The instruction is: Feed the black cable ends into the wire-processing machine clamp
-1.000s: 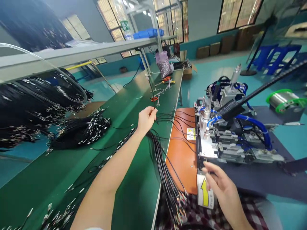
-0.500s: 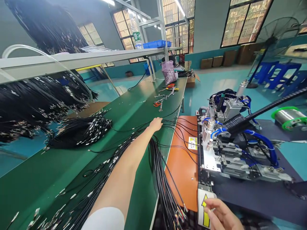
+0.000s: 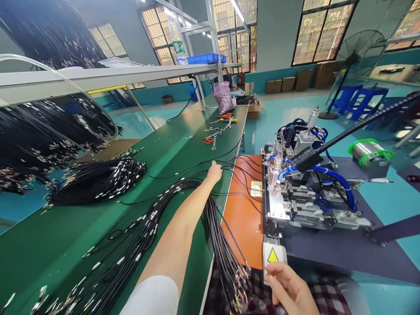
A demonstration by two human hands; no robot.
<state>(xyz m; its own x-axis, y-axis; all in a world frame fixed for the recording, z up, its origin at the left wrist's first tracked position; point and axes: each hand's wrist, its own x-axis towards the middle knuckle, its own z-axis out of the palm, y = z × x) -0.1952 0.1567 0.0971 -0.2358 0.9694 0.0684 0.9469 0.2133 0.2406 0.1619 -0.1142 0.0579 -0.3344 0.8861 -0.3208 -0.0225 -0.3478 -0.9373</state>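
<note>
My left hand (image 3: 215,171) reaches far across the green table (image 3: 82,236), its fingers curled down on loose black wires (image 3: 236,168) that fan out onto the orange mat (image 3: 243,218). Beside my forearm a thick bundle of black wires (image 3: 218,236) runs toward me and ends in coloured tips (image 3: 239,284). My right hand (image 3: 288,291) is low near my body, fingers loosely bent and apart. Its fingertips touch the lower edge of a white label with a yellow warning triangle (image 3: 272,255) at the machine's front. The machine (image 3: 295,197) has blue hoses and metal blocks.
A coil of black wires (image 3: 98,179) lies on the table's left, and more wires hang from a rack (image 3: 33,144). Scissors and hand tools (image 3: 213,135) and a purple bag (image 3: 224,97) sit at the far end. A green-rimmed spool (image 3: 370,153), a fan (image 3: 356,48) and blue stools (image 3: 351,98) stand to the right.
My left hand dropped from a raised pinch and moved farther out onto the loose wires. My right hand drew back from the machine toward my body. The view shifted slightly.
</note>
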